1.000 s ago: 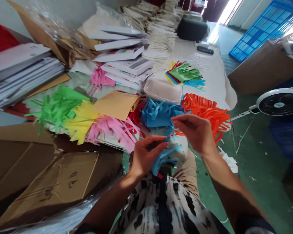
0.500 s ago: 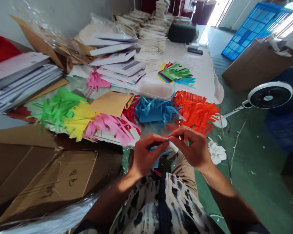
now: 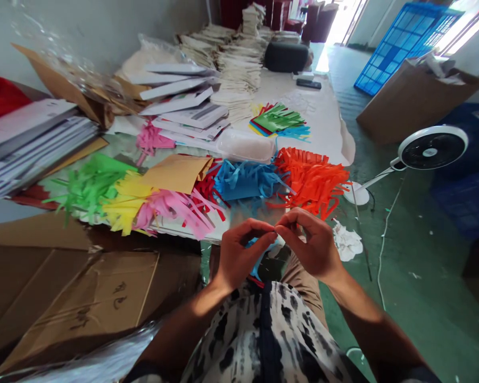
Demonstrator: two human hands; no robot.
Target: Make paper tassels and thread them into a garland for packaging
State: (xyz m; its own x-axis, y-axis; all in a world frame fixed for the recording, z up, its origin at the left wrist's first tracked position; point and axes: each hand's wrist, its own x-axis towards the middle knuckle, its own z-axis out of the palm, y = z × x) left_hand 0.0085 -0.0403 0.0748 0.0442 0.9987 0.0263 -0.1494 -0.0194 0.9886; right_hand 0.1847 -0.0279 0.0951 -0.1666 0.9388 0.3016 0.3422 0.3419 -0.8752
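My left hand (image 3: 243, 255) and my right hand (image 3: 312, 244) meet fingertip to fingertip over my lap, both closed in a pinch. Between them is a piece of blue fringed tissue paper (image 3: 257, 270), whose strips hang below and behind my left hand. The exact spot pinched is mostly hidden by the fingers. Just beyond, on the table, lie a pile of blue fringed paper (image 3: 243, 183) and an orange-red fringed pile (image 3: 313, 181). Pink strips (image 3: 183, 210), yellow fringe (image 3: 125, 202) and green fringe (image 3: 93, 178) lie farther left, with a tan envelope (image 3: 178, 173) partly over them.
Behind the piles sit a clear plastic tray (image 3: 245, 146), multicoloured fringed sheets (image 3: 279, 119) and stacked white packets (image 3: 195, 111). An open cardboard box (image 3: 115, 287) is at my left. A white fan (image 3: 431, 153) stands to the right, near crumpled white paper (image 3: 347, 242) on the floor.
The view has turned slightly, so the table things sit a little farther left. My hands keep their pinch; the blue bit at the fingertips shows less, and the hanging strips have shifted slightly.
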